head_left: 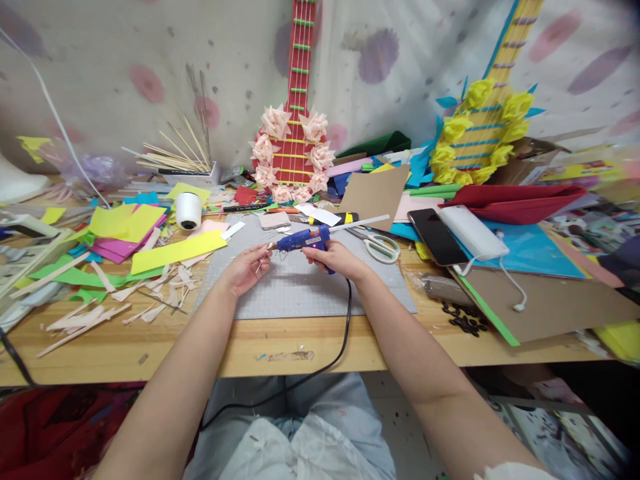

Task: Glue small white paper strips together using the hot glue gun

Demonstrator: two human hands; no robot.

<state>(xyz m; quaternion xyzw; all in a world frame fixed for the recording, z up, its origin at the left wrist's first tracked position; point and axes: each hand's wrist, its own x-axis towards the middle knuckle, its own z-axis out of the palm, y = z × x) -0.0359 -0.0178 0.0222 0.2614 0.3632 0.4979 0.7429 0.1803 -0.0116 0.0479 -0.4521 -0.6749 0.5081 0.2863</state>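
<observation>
My right hand (336,257) is closed round the handle of a blue hot glue gun (303,239), whose nozzle points left and whose black cord (345,320) drops over the table's front edge. My left hand (247,268) pinches a thin small piece, too small to name, right at the nozzle tip. Both hands hover over a grey cutting mat (300,287) in the middle of the wooden table (150,347).
Scissors (377,245), a phone (437,236) and a white power bank (473,233) lie to the right. Coloured paper sheets (175,252), paper strips and a thread spool (189,211) are on the left. Two paper guitars (293,143) with flowers lean at the back.
</observation>
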